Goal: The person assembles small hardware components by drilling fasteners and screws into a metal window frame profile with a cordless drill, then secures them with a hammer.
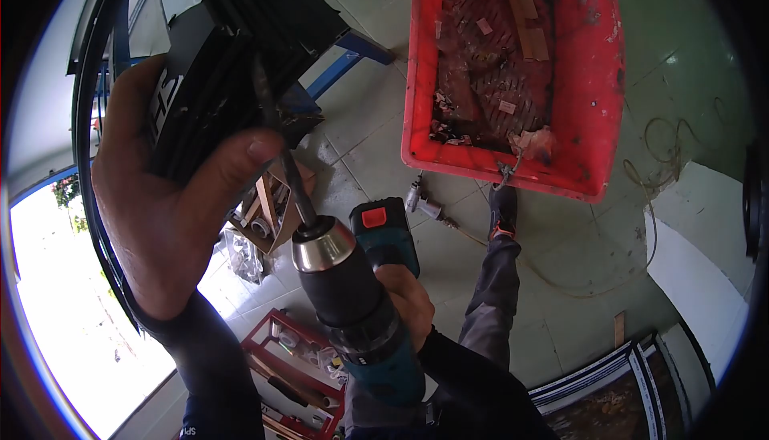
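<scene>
My left hand [160,191] is wrapped round the end of a black frame profile [208,103] with white lettering on its side, thumb towards the drill. My right hand [407,304] grips a teal and black cordless drill [344,296] whose battery has a red patch. From the drill's silver chuck a long bit [280,143] runs up past my left thumb, and its tip overlaps the grooved end of the profile.
A red plastic tub [416,111] with scraps inside stands ahead. An air tool [424,202] with a hose lies by my foot [503,207]. A blue stand [332,75], a cardboard box [280,224] and a red tool rack [268,328] are nearby. Framed panels [633,368] lie lower right.
</scene>
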`<state>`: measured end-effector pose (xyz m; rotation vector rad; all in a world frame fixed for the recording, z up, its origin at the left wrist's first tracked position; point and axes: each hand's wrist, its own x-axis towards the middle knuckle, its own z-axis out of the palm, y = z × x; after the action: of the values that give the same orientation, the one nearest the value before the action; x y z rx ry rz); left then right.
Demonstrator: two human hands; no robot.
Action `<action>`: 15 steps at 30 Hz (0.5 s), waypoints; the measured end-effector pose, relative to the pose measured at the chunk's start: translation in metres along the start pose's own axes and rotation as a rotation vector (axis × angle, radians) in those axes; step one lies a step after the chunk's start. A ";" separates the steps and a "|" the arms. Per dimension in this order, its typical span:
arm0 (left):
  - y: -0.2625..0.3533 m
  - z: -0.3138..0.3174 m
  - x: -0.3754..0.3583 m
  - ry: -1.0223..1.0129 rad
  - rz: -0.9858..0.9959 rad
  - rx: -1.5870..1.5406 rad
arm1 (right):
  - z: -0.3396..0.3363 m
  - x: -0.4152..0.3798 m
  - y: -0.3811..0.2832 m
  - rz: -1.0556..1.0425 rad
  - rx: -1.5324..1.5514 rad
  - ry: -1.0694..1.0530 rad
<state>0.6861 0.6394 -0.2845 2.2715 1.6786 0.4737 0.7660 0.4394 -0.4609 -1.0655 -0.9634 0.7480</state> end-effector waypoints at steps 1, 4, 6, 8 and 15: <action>-0.001 -0.001 0.000 -0.002 0.013 0.007 | 0.001 -0.002 0.002 -0.040 0.008 0.046; -0.002 -0.001 -0.001 0.000 0.021 0.021 | -0.007 -0.003 -0.012 0.026 -0.008 0.072; -0.003 0.000 -0.001 0.005 0.020 0.030 | -0.014 0.004 -0.021 0.072 -0.020 0.060; -0.004 -0.001 -0.001 0.008 0.021 0.042 | -0.019 0.008 -0.024 0.061 -0.021 0.055; -0.005 0.001 -0.003 0.015 0.022 0.011 | -0.042 0.020 -0.035 0.166 0.096 -0.002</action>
<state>0.6815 0.6384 -0.2877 2.3020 1.6692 0.4889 0.8142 0.4304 -0.4290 -1.0691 -0.8394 0.9227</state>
